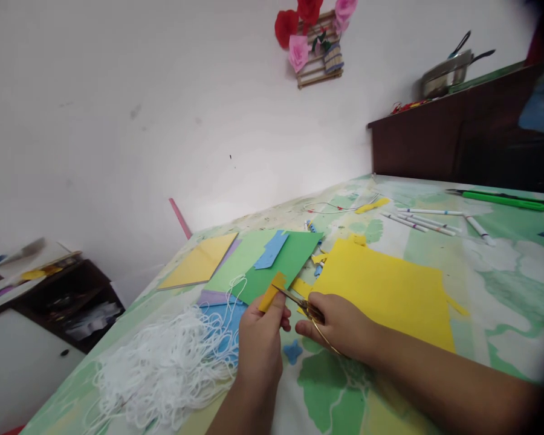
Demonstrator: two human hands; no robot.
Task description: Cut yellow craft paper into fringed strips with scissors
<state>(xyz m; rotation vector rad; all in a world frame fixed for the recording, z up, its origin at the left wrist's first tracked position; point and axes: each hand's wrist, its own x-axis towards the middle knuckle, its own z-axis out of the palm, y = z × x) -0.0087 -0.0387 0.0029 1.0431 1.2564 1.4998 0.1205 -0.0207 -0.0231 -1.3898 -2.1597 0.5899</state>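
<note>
White string (158, 362) lies heaped at left, partly over a blue sheet (229, 317). The green sheet (299, 251) lies flat beyond my hands. My left hand (263, 329) pinches the yellow strip (267, 299), tilted, in front of the green sheet. To its right, my right hand (342, 323) is closed on the scissors (303, 304), blades reaching across the strip. The yellow sheet (390, 284) lies beyond my right wrist; pens (430, 222) and a cutter (505, 200) lie at far right. Recommended, in my judgement: hold the strip taut near the cut, keep the left thumb clear of the blades, and steer by turning the strip. Not verified: how far the blades are parted, whether they have bitten, the strip's lower end inside my left grip, and my right fingers within the handles.
</note>
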